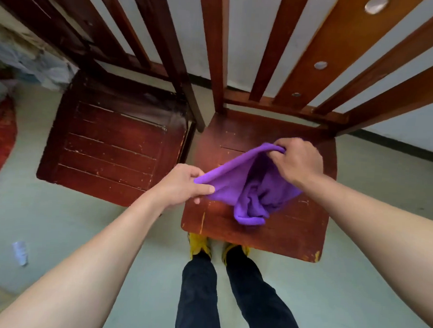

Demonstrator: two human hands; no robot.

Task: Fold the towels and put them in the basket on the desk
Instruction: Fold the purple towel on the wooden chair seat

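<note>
The person stands at a reddish-brown wooden slat-backed chair [232, 230] and holds a soft purple cloth towel [234, 180] up over its seat. The left hand [181, 184] pinches one end of the towel's top edge between thumb and fingers. The right hand [298, 160] has its fingers curled tight round the other end, farther from the body. The edge between them is drawn fairly taut, and I take that to be the point: stretching one side so the towel can hang open before a first fold. It is not open yet. Its lower part sags in a crumpled bunch that rests on the seat, below the right hand. The seat looks to be serving as the place to fold on.

A darker wooden chair [111, 148] stands just beside the first, to its left. A small white crumpled scrap [20, 252] lies well apart on the pale green floor [57, 218]. The toes of a pair of yellow shoes [198, 245] sit under the seat's front edge.

Neither the basket nor the surface it stands on is in view, so I cannot say how far off they are, or whether other towels wait. The towel's lower corners are lost in the bunch, and the right fingertips are buried in cloth. At the left edge is a blurred red and pale heap [1, 137] I cannot identify.
</note>
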